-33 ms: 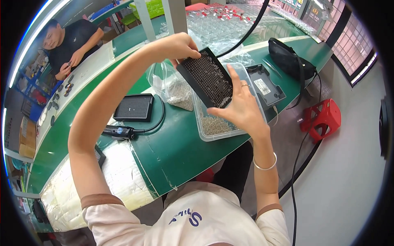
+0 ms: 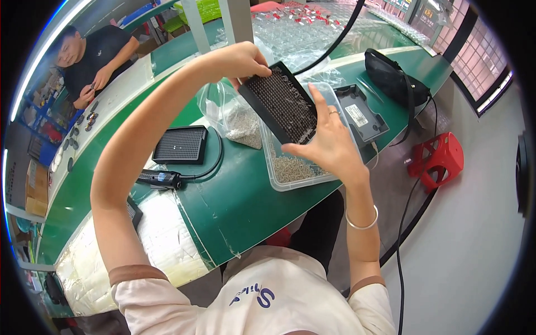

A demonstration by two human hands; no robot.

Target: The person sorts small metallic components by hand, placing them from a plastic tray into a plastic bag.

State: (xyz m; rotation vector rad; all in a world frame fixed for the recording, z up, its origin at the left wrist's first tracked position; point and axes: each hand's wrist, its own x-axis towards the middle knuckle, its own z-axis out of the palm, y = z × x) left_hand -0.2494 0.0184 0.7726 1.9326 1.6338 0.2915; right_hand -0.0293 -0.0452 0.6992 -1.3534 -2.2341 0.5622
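Two bare hands clamp a black perforated tray [image 2: 281, 104] — the left hand [image 2: 247, 60] pinching its far edge, the right hand [image 2: 333, 139] spanning its near right end between thumb and fingers. The tray is tilted above a clear plastic bin [image 2: 286, 187], in which small beige pieces [image 2: 296, 169] lie. Left of the bin, a clear bag [image 2: 244, 127] of similar pieces stands on the green table [image 2: 229, 220]; farther left lies a second black tray [image 2: 180, 145] — a corded handheld tool [image 2: 159, 177] just nearer.
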